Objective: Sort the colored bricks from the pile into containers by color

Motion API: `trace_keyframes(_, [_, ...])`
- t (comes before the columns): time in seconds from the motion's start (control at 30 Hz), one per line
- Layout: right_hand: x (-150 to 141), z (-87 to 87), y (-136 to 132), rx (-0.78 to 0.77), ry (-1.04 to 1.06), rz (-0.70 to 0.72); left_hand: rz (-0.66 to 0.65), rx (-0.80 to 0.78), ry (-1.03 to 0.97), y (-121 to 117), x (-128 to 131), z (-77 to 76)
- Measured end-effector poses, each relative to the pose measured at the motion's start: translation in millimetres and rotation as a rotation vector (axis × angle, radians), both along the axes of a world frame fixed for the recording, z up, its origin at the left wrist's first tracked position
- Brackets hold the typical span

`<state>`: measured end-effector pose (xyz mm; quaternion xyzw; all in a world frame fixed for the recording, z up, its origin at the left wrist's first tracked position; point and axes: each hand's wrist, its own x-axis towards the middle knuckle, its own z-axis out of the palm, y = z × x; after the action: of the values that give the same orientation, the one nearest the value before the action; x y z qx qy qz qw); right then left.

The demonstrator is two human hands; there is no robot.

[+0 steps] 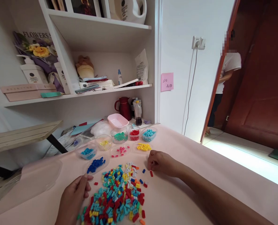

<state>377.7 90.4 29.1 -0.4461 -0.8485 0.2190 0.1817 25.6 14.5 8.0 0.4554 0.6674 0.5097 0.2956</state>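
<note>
A mixed pile of small toy building bricks in many colours spreads over the pink tabletop. At its left edge is my left hand, thumb and fingers pressed together; whatever they may pinch is hidden. My right hand is curled closed at the pile's upper right, just below the lid of yellow bricks, and its contents, if any, cannot be seen. Loose red and blue bricks lie beside it. Dark blue bricks rest on a clear lid beyond my left hand.
Clear tubs hold green, red, light blue and blue bricks. Pink bricks sit on another lid. Behind stand a pink basin, a red jug and a bottle. A person stands at the doorway.
</note>
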Motion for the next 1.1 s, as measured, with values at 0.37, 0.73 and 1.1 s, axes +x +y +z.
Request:
trace_keyframes(0.37, [13.9,9.4,-3.2,-0.173,-0.057,-0.001,0.007,0.015,0.017,-1.2,3.3,5.3])
trace_keyframes(0.73, [-0.2,7.4,-9.5,-0.182,-0.037,0.071,-0.007,0.01,-0.013,0.1,-0.6,0.2])
trace_keyframes(1.1, [-5.3,2.0,-7.0,-0.094,-0.037,-0.008,0.028,-0.021,-0.005,-0.8,3.4,5.6])
